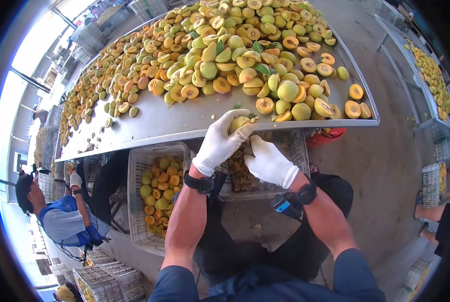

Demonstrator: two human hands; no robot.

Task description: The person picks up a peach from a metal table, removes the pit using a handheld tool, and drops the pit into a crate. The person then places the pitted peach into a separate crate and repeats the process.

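Note:
My left hand (pixel 220 141), in a white glove, is closed around a yellow-green stone fruit (pixel 240 124) just in front of the metal table's near edge. Close below it, my right hand (pixel 271 163), also gloved, has its fingers curled in toward the fruit. Whatever the right fingers hold is hidden. A heap of whole and halved stone fruit (pixel 205 65) with orange flesh covers much of the metal table (pixel 184 116). Some halves show a hollow in the middle, and a few green leaves (pixel 262 69) lie among them.
Under the table edge stand a crate of fruit halves (pixel 133 201) and a crate of brownish scraps (pixel 305 161). A red container (pixel 326 137) is beside them. A co-worker (pixel 66 216) sits at left. Another fruit-covered table (pixel 406 55) stands at right, with stacked crates (pixel 99 282) lower left.

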